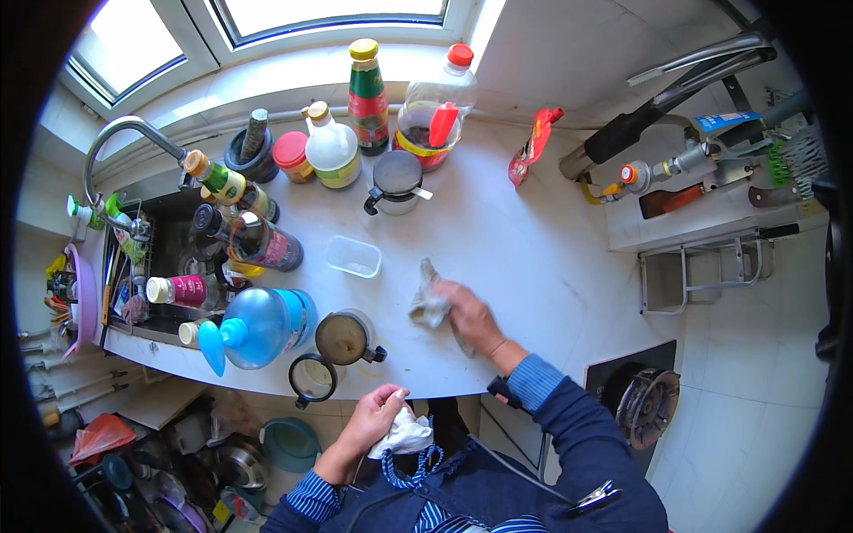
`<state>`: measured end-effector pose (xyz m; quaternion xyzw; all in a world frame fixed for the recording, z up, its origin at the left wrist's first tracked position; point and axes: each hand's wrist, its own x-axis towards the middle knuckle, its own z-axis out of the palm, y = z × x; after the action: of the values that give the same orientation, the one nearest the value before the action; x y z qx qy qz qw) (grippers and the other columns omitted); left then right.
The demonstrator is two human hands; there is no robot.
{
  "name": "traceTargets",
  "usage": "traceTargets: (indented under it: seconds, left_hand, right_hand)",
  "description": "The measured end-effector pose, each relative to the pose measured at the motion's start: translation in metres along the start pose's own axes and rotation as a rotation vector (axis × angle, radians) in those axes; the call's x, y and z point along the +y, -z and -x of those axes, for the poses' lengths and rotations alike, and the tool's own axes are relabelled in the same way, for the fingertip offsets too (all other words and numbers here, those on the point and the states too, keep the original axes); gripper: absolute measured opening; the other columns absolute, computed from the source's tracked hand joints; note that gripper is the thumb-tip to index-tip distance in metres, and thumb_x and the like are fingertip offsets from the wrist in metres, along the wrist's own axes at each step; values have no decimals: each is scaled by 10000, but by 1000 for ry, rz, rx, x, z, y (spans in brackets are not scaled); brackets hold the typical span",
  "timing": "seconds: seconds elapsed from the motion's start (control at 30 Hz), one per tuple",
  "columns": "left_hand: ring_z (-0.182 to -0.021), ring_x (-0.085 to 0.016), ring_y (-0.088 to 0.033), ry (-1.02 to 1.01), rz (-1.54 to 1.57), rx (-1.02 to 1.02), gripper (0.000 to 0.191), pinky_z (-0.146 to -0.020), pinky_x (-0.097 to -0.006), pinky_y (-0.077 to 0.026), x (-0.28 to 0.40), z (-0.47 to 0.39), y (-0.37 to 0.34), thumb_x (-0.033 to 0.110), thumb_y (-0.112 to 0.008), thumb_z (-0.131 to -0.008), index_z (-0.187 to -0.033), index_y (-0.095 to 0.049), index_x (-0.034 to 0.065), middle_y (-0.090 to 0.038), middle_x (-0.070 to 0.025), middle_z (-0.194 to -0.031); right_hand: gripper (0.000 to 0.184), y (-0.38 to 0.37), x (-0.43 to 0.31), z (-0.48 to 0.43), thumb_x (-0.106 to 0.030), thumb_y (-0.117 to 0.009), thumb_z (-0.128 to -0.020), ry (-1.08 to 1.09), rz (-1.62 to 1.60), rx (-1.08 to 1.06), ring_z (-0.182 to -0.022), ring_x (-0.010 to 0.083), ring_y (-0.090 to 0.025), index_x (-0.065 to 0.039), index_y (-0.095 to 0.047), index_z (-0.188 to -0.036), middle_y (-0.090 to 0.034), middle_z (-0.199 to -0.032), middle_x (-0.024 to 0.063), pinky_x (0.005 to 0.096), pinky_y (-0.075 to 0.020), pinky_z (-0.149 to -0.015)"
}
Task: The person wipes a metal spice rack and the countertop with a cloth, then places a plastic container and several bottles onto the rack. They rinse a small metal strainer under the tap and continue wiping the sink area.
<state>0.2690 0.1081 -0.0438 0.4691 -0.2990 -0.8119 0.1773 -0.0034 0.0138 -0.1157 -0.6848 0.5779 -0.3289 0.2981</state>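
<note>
My right hand [472, 314] grips a greyish cleaning cloth [426, 296] and presses it on the white countertop [520, 266]; the fingers look slightly blurred. Crumpled white cloth or tissue [408, 434] is held in my left hand [374, 416], just off the counter's front edge, close to my body. Left of the cloth sits an uncovered clear plastic tub [354, 256]. Two jars with black rims and handles, one brown-topped [342, 338] and one lighter [313, 377], stand by the front edge, with my left hand below them.
Bottles crowd the left, including a blue pump bottle [263, 326] and a dark sauce bottle [266, 243] near the sink [176, 250]. Along the back are a mortar [250, 160], a lidded jar [397, 176] and a red pouch [533, 150]. A gas burner [646, 406] sits at right.
</note>
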Motion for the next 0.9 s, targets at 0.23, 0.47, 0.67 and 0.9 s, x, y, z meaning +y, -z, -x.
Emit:
traceTargets:
  seconds: [0.23, 0.47, 0.67, 0.9]
  left_hand:
    - [-734, -125, -640, 79, 31, 34, 266, -683, -253, -509, -9, 4, 0, 238, -482, -1043, -1113, -558, -7, -694, -94, -808]
    - [-762, -133, -642, 66, -6, 21, 285, -718, -264, -509, -16, 7, 0, 244, -466, -1048, -1128, -563, -12, -694, -88, -814]
    - [-755, -124, -637, 52, -8, 18, 287, -712, -261, -509, -14, 8, -4, 249, -475, -1042, -1114, -562, -15, -692, -83, -809]
    - [-751, -134, -646, 23, -92, 15, 281, -715, -268, -523, -20, 14, -12, 239, -481, -1044, -1126, -559, -18, -682, -83, -812]
  right_hand:
    - [411, 72, 56, -187, -34, -548, -923, 2, 47, 467, -1179, 276, -588, -18, -503, -1331, -603, -1269, 184, 354, -446, -1008]
    - [574, 2, 88, -171, 79, -508, -779, 142, 379, 362, -1373, 374, -373, -57, -488, -1337, -458, -1435, 164, 456, -286, -1160]
    - [552, -31, 11, -83, 82, -523, -766, 123, 246, 194, -1367, 369, -385, -89, -519, -1291, -473, -1414, 142, 457, -302, -1160]
    - [300, -32, -16, -9, 66, -551, -758, 216, 26, -57, -1155, 311, -552, -95, -596, -1007, -626, -1163, 82, 428, -417, -1023]
